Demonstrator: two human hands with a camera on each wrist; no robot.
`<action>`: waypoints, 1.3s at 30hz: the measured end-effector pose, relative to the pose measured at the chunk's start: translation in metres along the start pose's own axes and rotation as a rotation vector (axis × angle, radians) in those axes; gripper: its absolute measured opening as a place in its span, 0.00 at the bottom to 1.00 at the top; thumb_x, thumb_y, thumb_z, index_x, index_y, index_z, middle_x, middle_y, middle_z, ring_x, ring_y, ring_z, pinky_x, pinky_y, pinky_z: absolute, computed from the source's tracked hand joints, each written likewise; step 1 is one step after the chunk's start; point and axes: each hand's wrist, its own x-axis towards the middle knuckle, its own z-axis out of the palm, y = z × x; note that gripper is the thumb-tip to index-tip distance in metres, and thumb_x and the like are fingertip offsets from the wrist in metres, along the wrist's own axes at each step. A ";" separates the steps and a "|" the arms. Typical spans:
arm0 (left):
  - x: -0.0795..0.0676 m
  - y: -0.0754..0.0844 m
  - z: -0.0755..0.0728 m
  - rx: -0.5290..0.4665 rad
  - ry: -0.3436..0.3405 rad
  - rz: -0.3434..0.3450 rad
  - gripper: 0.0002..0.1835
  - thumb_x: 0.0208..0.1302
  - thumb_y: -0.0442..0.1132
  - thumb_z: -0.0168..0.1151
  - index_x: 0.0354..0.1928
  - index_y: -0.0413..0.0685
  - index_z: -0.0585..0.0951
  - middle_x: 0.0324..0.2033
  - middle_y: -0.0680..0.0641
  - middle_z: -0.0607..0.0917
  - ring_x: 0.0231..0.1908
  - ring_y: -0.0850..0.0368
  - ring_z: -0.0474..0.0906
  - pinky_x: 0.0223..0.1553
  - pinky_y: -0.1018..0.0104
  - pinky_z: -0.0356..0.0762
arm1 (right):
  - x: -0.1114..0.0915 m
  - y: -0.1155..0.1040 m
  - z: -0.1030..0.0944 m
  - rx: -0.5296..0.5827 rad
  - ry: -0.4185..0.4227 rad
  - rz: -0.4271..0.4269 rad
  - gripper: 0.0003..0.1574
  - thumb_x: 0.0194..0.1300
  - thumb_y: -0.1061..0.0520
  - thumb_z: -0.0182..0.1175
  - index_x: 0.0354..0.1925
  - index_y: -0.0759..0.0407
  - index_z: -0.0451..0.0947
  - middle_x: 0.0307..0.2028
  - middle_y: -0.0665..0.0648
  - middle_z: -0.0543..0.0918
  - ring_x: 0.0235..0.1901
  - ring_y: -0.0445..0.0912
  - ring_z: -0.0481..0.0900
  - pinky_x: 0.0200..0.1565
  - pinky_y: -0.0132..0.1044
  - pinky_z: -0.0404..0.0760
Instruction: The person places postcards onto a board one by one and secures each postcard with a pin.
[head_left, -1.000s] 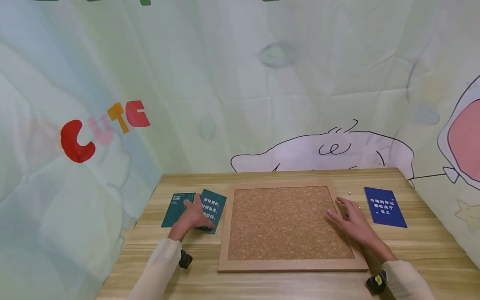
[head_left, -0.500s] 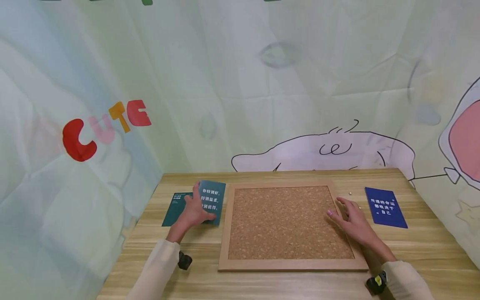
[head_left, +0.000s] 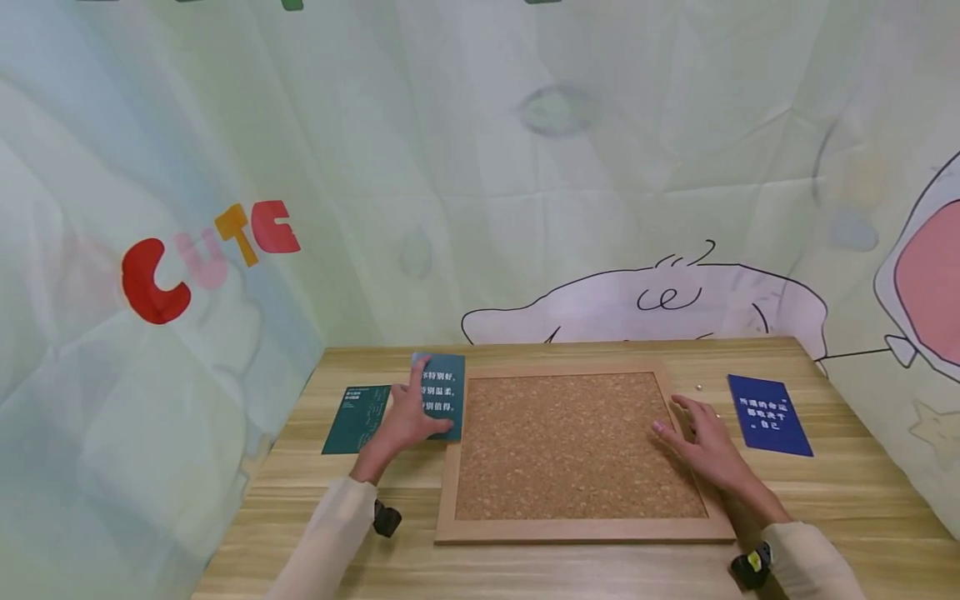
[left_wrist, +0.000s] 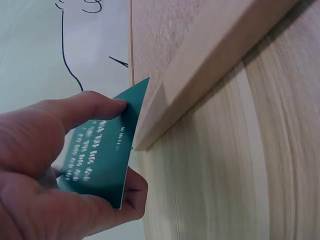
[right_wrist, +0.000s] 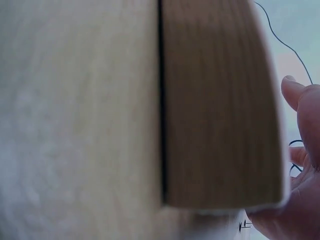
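My left hand (head_left: pixel 405 418) holds a green card (head_left: pixel 442 392) with white printed characters by its edges, thumb on one side and fingers on the other. The card is raised beside the left border of a wood-framed cork board (head_left: pixel 577 450). In the left wrist view the green card (left_wrist: pixel 107 155) is tilted next to the wooden frame (left_wrist: pixel 200 55). My right hand (head_left: pixel 708 446) lies over the board's right border with its fingers loosely spread and nothing gripped. Only part of the right hand (right_wrist: pixel 307 130) shows in the right wrist view, past the frame's edge.
A second green card (head_left: pixel 352 421) lies left of my left hand. To the right of the board lies a blue card (head_left: pixel 770 414) with white characters. A tiny shiny item (head_left: pixel 699 387) sits near the board's far right corner. A printed curtain (head_left: pixel 450 167) hangs behind the table (head_left: pixel 600 571).
My left hand has lifted the green card off the table and carried it away from me and right, to the board's left border. The right hand has stayed put.
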 end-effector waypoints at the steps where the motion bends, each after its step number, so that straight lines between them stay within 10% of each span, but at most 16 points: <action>1: 0.000 0.001 0.001 0.003 -0.006 0.004 0.64 0.56 0.37 0.82 0.84 0.58 0.44 0.63 0.22 0.59 0.50 0.30 0.76 0.54 0.34 0.80 | 0.000 0.000 0.000 0.001 0.000 -0.002 0.54 0.78 0.35 0.59 0.80 0.69 0.53 0.75 0.80 0.56 0.67 0.77 0.67 0.62 0.73 0.74; 22: -0.001 0.048 0.062 0.077 -0.145 0.059 0.57 0.55 0.38 0.78 0.83 0.46 0.55 0.62 0.25 0.60 0.44 0.40 0.76 0.45 0.49 0.82 | 0.000 0.001 0.001 -0.020 0.006 -0.009 0.55 0.77 0.34 0.60 0.80 0.69 0.53 0.74 0.80 0.58 0.67 0.76 0.66 0.61 0.73 0.74; 39: 0.004 0.060 0.062 0.183 -0.204 -0.041 0.54 0.58 0.45 0.80 0.82 0.43 0.59 0.72 0.23 0.59 0.58 0.34 0.74 0.63 0.37 0.78 | -0.001 0.002 0.000 -0.018 0.006 -0.015 0.55 0.77 0.35 0.61 0.80 0.69 0.54 0.74 0.80 0.58 0.69 0.75 0.63 0.62 0.75 0.71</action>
